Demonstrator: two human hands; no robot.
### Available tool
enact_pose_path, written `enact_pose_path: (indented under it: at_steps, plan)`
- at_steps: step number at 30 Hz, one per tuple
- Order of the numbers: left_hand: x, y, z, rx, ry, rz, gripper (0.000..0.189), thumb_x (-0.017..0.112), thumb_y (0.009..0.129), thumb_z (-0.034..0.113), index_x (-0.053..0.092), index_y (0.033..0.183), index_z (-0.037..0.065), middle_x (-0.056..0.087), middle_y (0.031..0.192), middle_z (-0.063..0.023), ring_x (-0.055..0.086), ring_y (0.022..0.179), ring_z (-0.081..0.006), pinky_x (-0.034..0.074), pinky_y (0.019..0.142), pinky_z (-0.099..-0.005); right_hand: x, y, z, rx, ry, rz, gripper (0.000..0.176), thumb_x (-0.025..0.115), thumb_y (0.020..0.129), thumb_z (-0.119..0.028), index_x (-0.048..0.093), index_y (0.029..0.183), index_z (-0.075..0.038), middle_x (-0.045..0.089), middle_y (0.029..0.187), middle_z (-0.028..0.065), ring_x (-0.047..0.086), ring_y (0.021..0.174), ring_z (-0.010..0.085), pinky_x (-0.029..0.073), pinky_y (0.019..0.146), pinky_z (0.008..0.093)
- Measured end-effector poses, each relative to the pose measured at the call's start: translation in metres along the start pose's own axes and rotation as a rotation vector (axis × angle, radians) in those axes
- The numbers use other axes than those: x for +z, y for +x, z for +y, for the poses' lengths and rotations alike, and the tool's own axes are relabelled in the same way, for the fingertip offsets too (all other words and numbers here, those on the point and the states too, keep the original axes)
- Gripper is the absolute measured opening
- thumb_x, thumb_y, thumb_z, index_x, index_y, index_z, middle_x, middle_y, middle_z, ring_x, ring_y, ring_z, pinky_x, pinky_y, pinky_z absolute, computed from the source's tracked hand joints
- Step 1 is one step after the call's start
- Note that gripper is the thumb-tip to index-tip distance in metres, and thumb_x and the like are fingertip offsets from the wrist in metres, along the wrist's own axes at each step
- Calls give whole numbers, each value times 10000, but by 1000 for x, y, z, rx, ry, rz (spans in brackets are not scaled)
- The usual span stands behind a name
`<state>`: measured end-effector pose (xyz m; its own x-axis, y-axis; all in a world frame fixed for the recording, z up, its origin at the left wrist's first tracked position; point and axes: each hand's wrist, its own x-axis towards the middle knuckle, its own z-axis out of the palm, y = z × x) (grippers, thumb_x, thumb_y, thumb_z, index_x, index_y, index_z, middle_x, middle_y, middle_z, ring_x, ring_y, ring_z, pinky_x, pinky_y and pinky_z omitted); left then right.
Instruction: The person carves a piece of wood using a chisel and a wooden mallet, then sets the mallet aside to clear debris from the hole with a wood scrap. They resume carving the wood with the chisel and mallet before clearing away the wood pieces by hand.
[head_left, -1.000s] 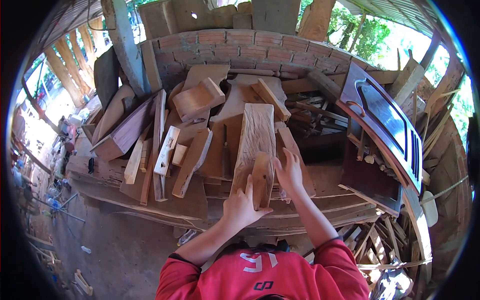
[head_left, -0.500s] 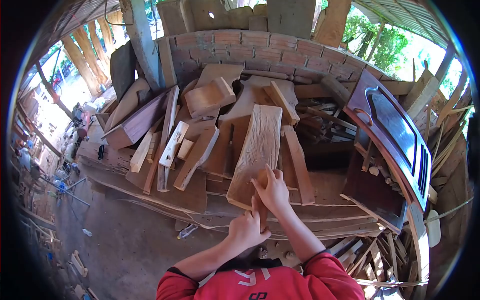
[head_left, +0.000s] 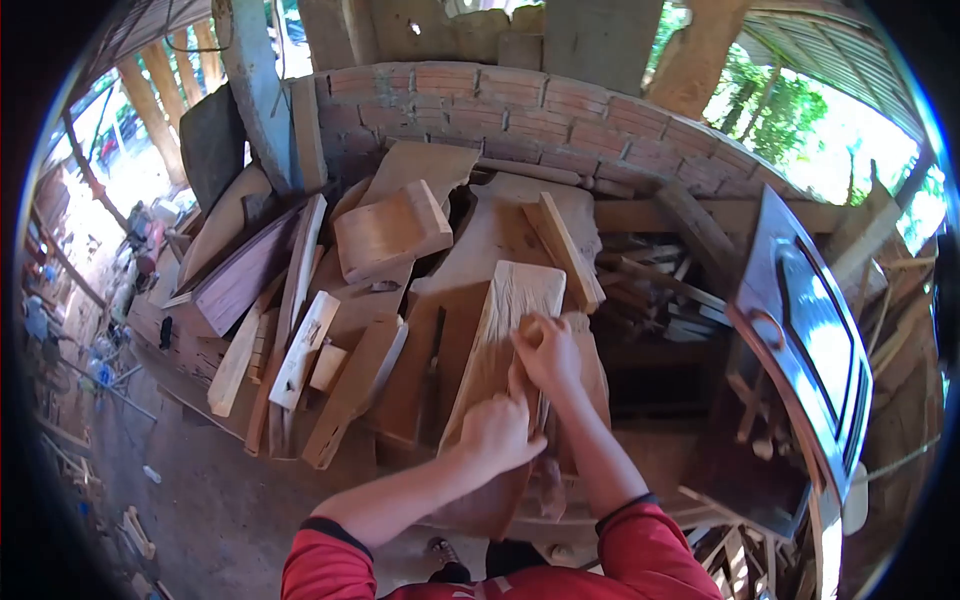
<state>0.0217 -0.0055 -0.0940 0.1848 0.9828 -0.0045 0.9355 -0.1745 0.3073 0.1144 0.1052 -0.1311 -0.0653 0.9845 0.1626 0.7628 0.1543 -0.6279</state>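
Note:
A long pale board (head_left: 515,290) with a rough, grained top lies lengthwise in front of me on the wood pile. Both hands work over its upper face. My right hand (head_left: 550,355) is the farther one, its fingers curled round a narrow brown wooden block (head_left: 536,402). Behind it my left hand (head_left: 495,435) grips the near part of the same block, index finger stretched along it. Most of the block is hidden by my hands, so its exact kind cannot be told. A thin dark tool (head_left: 433,360) rests left of the board.
Several wood offcuts lie to the left, among them a curved block (head_left: 390,240) and a pale notched strip (head_left: 305,350). A dark polished panel (head_left: 810,310) leans at the right. A low brick wall (head_left: 520,105) runs behind the pile, and a post (head_left: 255,90) stands left.
Both hands have slid forward along the board with the block, toward its far end. My body leans further forward, and the view has shifted with it.

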Motion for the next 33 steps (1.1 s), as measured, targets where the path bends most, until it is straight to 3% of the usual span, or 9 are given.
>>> enact_pose_path:
  at_steps: [3, 6, 9, 11, 15, 17, 22, 28, 33]
  plan:
    - [20, 107, -27, 66, 7, 69, 441, 638, 688, 422, 606, 762, -11, 612, 720, -149, 625, 640, -285, 521, 599, -389, 16, 110, 22, 78, -40, -59, 478, 635, 738, -419, 572, 1135, -161, 520, 1158, 187, 568, 995, 351, 479, 826, 415]
    - [9, 198, -42, -19, -18, 52, 423, 633, 682, 383, 628, 725, -38, 641, 757, -195, 646, 737, -305, 525, 657, -396, 33, 211, 49, 94, -67, 15, 487, 643, 721, -439, 580, 1113, -157, 550, 1112, 189, 572, 988, 347, 480, 832, 407]
    - [0, 208, -35, -34, 9, 95, 472, 603, 686, 336, 568, 922, -70, 641, 748, -187, 644, 729, -316, 528, 636, -390, 39, 240, 53, 107, -55, -97, 498, 659, 706, -461, 582, 1069, -130, 553, 1088, 192, 577, 970, 344, 481, 823, 403]
    - [8, 177, -34, 0, 7, 105, 659, 583, 687, 352, 435, 1132, -110, 639, 742, -183, 639, 691, -319, 529, 597, -387, 25, 196, 31, 79, 7, -57, 517, 672, 694, -471, 574, 1058, -118, 553, 1077, 192, 575, 966, 348, 479, 820, 407]
    - [-10, 27, -16, 23, 49, 22, 890, 591, 675, 434, 282, 1310, -106, 601, 682, -179, 623, 607, -308, 520, 519, -393, -2, 43, -3, 4, 1, -71, 584, 709, 665, -479, 532, 1061, -88, 526, 1088, 188, 569, 947, 367, 477, 790, 439]
    - [-8, -58, -2, -2, 87, -57, 915, 576, 682, 494, 271, 1334, -71, 585, 792, -220, 613, 594, -315, 512, 495, -398, -6, -45, -18, -23, 24, -82, 577, 720, 666, -445, 519, 1070, -85, 521, 1079, 190, 564, 939, 378, 476, 777, 444]
    - [-2, -197, 0, 63, -7, 48, 890, 605, 658, 490, 361, 1268, -111, 550, 589, -142, 558, 418, -253, 469, 369, -366, -23, -179, -72, 69, 13, -120, 544, 723, 674, -389, 524, 1079, -87, 523, 1066, 175, 566, 931, 362, 485, 756, 432]
    - [-11, -169, -13, 56, 6, -72, 892, 598, 672, 490, 348, 1277, -115, 563, 601, -154, 571, 431, -253, 474, 377, -369, -2, -155, -64, -42, -49, 13, 539, 702, 677, -375, 529, 1093, -79, 508, 1055, 148, 592, 865, 334, 507, 695, 414]
    - [-6, -11, -36, 24, 18, -35, 926, 617, 669, 483, 298, 1303, -111, 607, 693, -184, 627, 585, -295, 520, 515, -406, 16, 3, -37, 69, -86, -32, 461, 694, 687, -354, 579, 1058, -105, 530, 1110, 151, 566, 980, 325, 473, 818, 402]
